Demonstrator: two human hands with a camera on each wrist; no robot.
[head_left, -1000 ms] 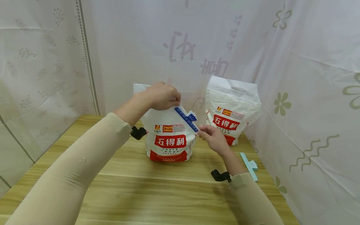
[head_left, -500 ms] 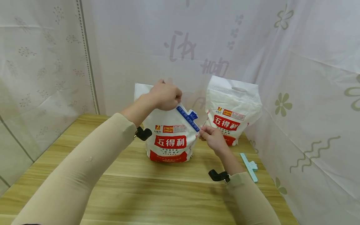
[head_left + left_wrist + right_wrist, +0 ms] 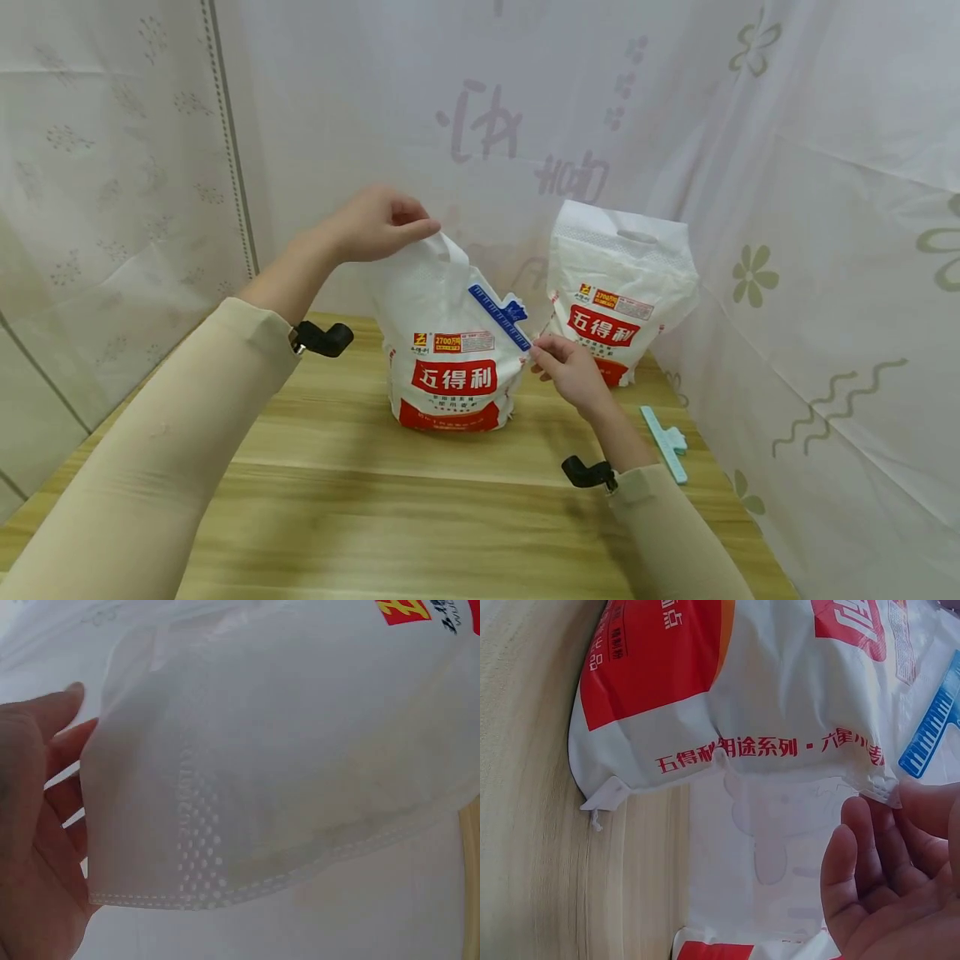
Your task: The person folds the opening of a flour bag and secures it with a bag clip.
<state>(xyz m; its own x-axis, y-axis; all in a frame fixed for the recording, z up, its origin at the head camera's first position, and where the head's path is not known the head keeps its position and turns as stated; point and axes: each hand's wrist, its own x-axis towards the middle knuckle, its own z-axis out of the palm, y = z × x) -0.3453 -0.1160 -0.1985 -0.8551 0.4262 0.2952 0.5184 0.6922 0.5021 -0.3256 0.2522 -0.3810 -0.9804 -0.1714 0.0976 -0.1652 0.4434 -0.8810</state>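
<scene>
The near bag (image 3: pixel 452 350), upright on the table (image 3: pixel 337 492), is pinched at its top flap by the left hand (image 3: pixel 371 225) and at its seam by the right hand (image 3: pixel 567 371) beside the blue clip (image 3: pixel 498 317); a tug risks tipping it.

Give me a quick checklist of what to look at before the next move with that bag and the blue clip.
1. Left hand holds the top flap of the near flour bag: ok, fingers pinch the flap.
2. Blue clip sits across the bag's upper right corner: ok, though whether it is snapped closed: cannot tell.
3. Right hand is at the clip's lower end: ok, fingertips at the bag's edge there.
4. Bag stands upright on the wooden table: ok.
5. Second flour bag stands apart from the work: ok.
6. Spare light blue clip lies within reach: ok, probably.
</scene>
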